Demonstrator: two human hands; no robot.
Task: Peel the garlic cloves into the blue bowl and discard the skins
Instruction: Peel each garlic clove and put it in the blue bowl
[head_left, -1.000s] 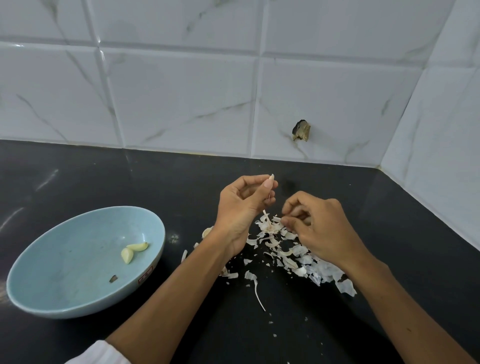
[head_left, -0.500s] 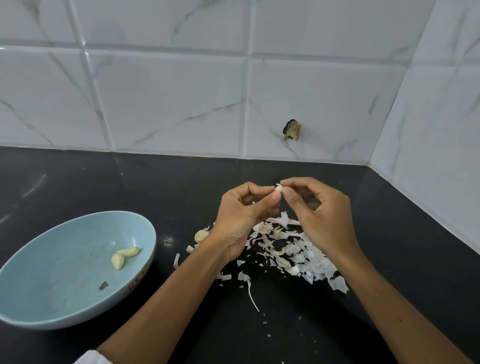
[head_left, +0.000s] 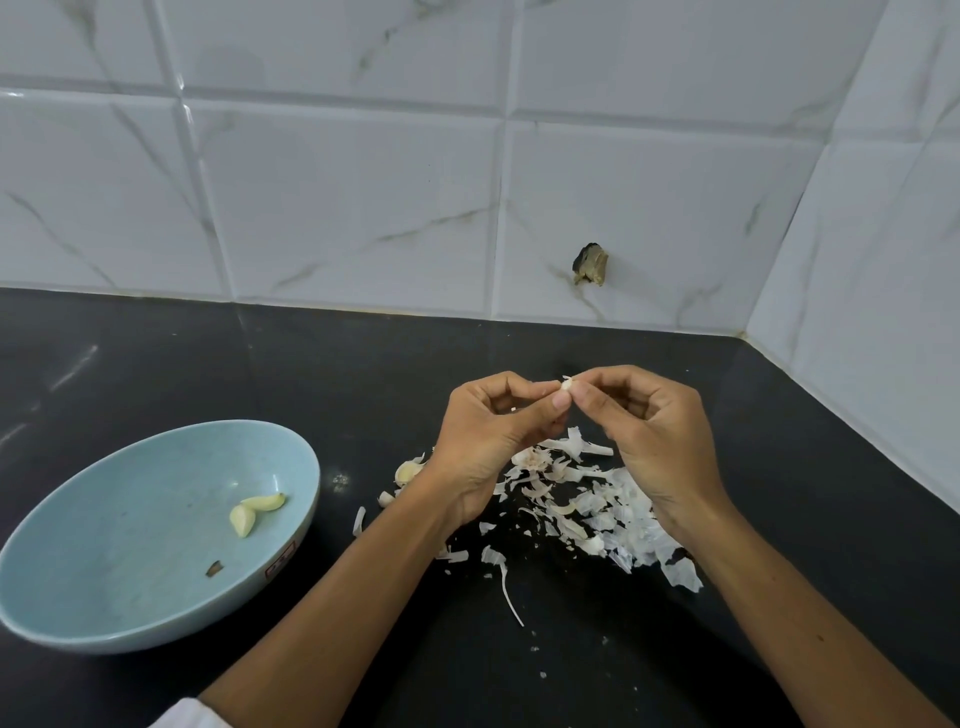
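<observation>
Left hand (head_left: 485, 441) and right hand (head_left: 654, 436) pinch 1 small, seemingly papery garlic clove (head_left: 567, 385) above flaky skins (head_left: 597, 499).

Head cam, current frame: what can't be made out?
All head view.
- Held clove: fingertips of left hand and right hand cover most of it; skin left unclear.
- Loose clove: left hand hides part; peeled or not unclear.
- Skins: right hand covers part of the pile.
- Speck in bowl: too small to identify.
- Wall lump: too small to identify.
</observation>
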